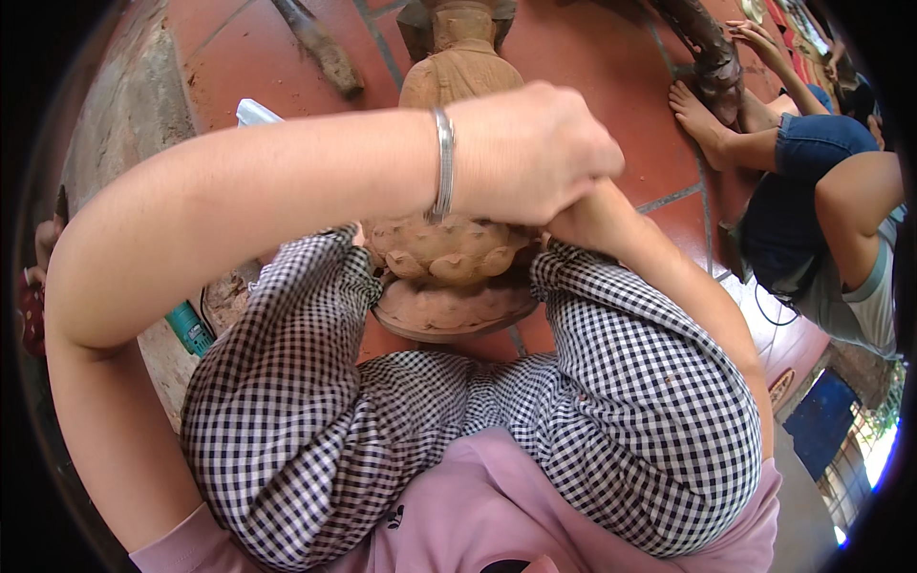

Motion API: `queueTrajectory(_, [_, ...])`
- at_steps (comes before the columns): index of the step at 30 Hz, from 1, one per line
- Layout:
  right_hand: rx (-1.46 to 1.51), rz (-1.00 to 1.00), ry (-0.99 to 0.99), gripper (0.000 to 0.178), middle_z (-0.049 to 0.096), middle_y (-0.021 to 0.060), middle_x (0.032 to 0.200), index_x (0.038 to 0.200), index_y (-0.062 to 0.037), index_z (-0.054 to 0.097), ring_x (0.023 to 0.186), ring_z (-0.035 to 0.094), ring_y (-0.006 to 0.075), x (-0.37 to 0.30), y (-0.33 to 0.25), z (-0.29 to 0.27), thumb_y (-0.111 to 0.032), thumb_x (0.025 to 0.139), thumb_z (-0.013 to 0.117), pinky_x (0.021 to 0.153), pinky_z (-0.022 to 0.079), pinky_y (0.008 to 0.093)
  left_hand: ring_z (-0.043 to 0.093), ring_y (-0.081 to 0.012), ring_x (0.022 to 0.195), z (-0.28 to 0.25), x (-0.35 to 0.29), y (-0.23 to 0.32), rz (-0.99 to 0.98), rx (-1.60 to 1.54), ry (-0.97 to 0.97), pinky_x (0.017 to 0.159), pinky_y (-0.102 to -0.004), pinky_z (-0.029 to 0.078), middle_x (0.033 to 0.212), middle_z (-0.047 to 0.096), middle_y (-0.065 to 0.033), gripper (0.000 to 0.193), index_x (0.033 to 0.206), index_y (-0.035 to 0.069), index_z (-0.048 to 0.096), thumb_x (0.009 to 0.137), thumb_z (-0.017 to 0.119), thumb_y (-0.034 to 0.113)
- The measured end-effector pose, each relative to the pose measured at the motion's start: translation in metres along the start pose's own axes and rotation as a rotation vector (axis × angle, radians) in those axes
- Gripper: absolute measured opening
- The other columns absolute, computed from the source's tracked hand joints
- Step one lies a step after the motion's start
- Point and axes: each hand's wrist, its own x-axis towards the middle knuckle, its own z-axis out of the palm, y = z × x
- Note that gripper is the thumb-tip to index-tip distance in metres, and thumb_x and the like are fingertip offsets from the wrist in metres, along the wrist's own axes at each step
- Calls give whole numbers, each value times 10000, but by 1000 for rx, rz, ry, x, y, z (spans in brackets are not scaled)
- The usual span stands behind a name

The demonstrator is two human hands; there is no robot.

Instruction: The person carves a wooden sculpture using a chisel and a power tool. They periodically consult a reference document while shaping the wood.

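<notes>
A carved brown wooden statue (458,76) stands upright on the floor between my knees, with draped robes on its body and a petalled round base (449,253). My left hand (535,148), with a silver bangle at the wrist, reaches across in front of the statue, fingers curled closed. It covers the statue's middle, and whatever is in its grip is hidden. Coming in from the right, my right hand (573,218) meets it just below the left knuckles. Its fingers are hidden behind the left hand and beside the statue.
Red floor tiles (611,86) lie around the statue. At the upper left a dark wooden-handled tool (320,48) rests on them. A green object (189,329) is beside my left knee. Another person sits at the right, a bare foot (702,124) beside a dark carved wood piece (712,57).
</notes>
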Motion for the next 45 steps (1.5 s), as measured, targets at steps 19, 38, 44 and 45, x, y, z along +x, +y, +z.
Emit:
queueTrajectory(19, [201, 174, 76, 329, 673, 152, 967, 1037, 17, 624, 937, 666, 263, -2, -9, -1, 10, 740, 765, 761, 558, 350, 624, -343, 681, 7, -5, 3, 10, -15, 10, 614, -410, 496, 728, 623, -166, 112, 814, -10, 617, 767, 682, 68])
queueTrajectory(38, [-13, 81, 193, 359, 684, 156, 970, 1048, 38, 611, 926, 682, 247, -9, -1, 3, 14, 729, 773, 729, 557, 340, 617, -342, 682, 3, -2, -4, 117, 57, 166, 602, -395, 495, 710, 609, -160, 117, 815, -14, 608, 766, 678, 66])
queueTrajectory(44, [112, 155, 57, 405, 679, 126, 973, 1040, 27, 609, 911, 668, 238, -5, -5, 4, 10, 693, 818, 743, 558, 334, 594, -339, 617, 1, -5, -5, -66, -45, 127, 549, -408, 462, 663, 567, -170, 129, 751, -5, 557, 757, 678, 40])
queueTrajectory(45, [56, 118, 99, 405, 682, 126, 960, 1041, 28, 610, 900, 670, 235, -2, -5, 2, 0, 697, 822, 732, 560, 335, 594, -341, 624, -1, -4, -7, 15, -2, 180, 556, -409, 462, 657, 564, -172, 138, 739, -7, 551, 757, 679, 42])
